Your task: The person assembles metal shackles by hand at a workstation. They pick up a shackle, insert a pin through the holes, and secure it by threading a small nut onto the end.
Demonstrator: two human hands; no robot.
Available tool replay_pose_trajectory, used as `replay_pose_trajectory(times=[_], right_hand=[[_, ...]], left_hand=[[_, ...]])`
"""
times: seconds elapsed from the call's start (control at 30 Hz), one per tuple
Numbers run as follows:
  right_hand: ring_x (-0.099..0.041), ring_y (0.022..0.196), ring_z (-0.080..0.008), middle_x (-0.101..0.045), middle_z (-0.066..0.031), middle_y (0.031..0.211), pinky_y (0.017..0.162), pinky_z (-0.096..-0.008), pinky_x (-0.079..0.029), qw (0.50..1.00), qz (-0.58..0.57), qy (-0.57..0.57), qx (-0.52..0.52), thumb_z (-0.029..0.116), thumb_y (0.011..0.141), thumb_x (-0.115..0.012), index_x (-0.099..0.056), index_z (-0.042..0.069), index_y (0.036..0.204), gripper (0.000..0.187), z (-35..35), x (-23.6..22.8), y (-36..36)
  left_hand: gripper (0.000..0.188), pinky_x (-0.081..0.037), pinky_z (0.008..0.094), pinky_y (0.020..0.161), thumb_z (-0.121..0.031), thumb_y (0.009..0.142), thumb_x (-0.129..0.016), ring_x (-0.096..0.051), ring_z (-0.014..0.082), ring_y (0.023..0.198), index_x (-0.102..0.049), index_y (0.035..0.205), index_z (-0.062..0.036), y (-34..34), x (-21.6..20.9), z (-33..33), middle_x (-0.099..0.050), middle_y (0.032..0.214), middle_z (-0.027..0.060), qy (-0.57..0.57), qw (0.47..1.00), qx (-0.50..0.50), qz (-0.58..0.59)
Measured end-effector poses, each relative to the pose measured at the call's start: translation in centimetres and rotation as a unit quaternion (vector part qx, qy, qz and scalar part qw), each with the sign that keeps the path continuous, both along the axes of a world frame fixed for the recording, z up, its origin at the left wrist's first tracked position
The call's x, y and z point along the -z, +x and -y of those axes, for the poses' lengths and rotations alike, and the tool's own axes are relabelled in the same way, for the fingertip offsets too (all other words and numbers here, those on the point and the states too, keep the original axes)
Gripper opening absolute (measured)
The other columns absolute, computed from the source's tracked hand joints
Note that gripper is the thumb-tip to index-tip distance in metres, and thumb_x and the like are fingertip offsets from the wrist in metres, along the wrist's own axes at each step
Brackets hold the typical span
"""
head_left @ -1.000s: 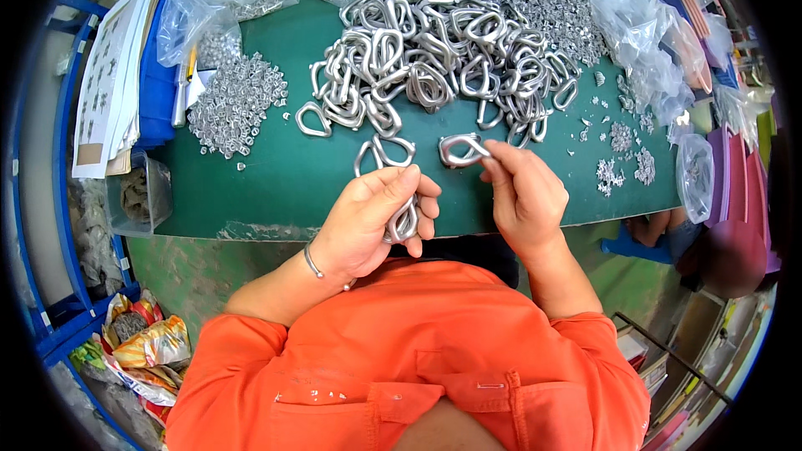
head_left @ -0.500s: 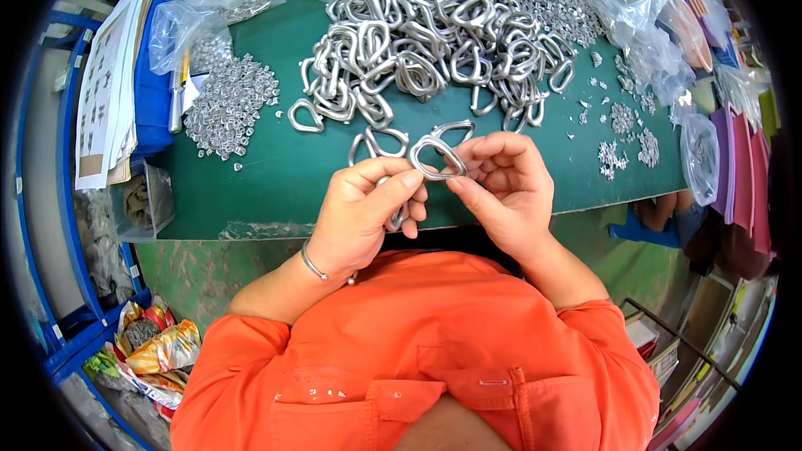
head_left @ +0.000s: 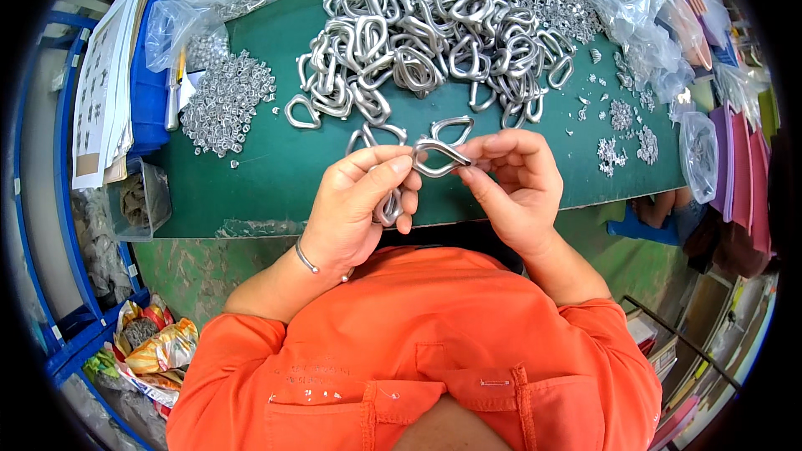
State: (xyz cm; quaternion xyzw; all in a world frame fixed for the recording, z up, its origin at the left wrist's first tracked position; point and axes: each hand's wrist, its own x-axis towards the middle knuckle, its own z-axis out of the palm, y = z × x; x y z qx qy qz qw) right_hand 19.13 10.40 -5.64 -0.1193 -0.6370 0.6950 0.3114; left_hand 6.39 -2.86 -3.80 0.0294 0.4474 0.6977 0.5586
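Held ring (head_left: 441, 146): smooth silver metal, thick rounded stock, roughly teardrop loop, opening visible from above, narrower end to the right. Sits crosswise over the near side of the tabletop (head_left: 267, 159), left end pinched by the left grip (head_left: 355, 196), right end at the fingertips of the right grip (head_left: 518, 184). Second silver metal piece (head_left: 388, 210) is tucked under the left grip's curled fingers, nearer and left of the ring, partly hidden, full shape unreadable.
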Motion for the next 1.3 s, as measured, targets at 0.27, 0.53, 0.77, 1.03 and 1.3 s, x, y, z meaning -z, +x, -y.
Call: replay_pose_trajectory(times=[0.27,0.53,0.77,1.03,1.3], right_hand=[[-0.063,0.078,-0.0173,-0.063,-0.0115,0.089,0.069,-0.0253,-0.051,0.98,-0.012,0.186,0.071,-0.012,0.073,-0.06,-0.054,-0.002,0.093,0.023,0.04,0.04,-0.45],[-0.061,0.075,-0.018,-0.063,-0.0116,0.087,0.064,-0.0253,-0.049,0.974,-0.005,0.218,0.058,-0.012,0.071,-0.059,-0.057,-0.002,0.089,0.02,-0.24,0.09,-0.44],[-0.059,0.072,-0.0144,-0.06,-0.0103,0.085,0.061,-0.0227,-0.048,0.987,0.045,0.15,0.04,-0.01,0.072,-0.058,-0.059,-0.002,0.087,0.018,-0.2,-0.28,-0.37],[-0.058,0.069,-0.0124,-0.059,-0.009,0.083,0.059,-0.0214,-0.048,0.991,0.05,0.12,0.04,-0.01,0.073,-0.058,-0.059,-0.002,0.088,0.017,-0.17,0.06,-0.42],[-0.058,0.069,-0.012,-0.059,-0.0092,0.084,0.06,-0.0214,-0.048,0.99,0.053,0.121,0.04,-0.01,0.072,-0.057,-0.059,-0.002,0.087,0.017,-0.24,0.06,-0.31]], left_hand=[[0.025,-0.049,0.0241,0.046,-0.019,0.088,-0.052,-0.057,0.012,0.063,-0.054,0.101,0.002,0.0,0.02,-0.15,-0.057,0.078,0.0071,0.009,1.0,-0.009,0.004],[0.022,-0.05,0.0254,0.046,-0.019,0.087,-0.054,-0.057,0.0138,0.06,-0.054,0.096,0.0011,0.13,0.22,-0.09,-0.058,0.076,0.0086,-0.002,1.0,0.006,0.016],[0.025,-0.049,0.025,0.045,-0.022,0.088,-0.052,-0.056,0.0136,0.058,-0.055,0.096,0.002,0.23,0.63,-0.02,-0.056,0.075,0.0087,-0.013,0.999,0.039,0.03],[0.026,-0.049,0.0249,0.046,-0.023,0.089,-0.051,-0.056,0.0136,0.057,-0.055,0.096,0.0025,0.33,0.84,0.04,-0.056,0.075,0.0093,-0.015,0.998,0.049,0.034],[0.026,-0.05,0.0252,0.046,-0.022,0.088,-0.053,-0.056,0.014,0.057,-0.054,0.096,0.0024,0.45,0.74,-0.09,-0.057,0.076,0.0096,-0.018,0.998,0.047,0.029]])
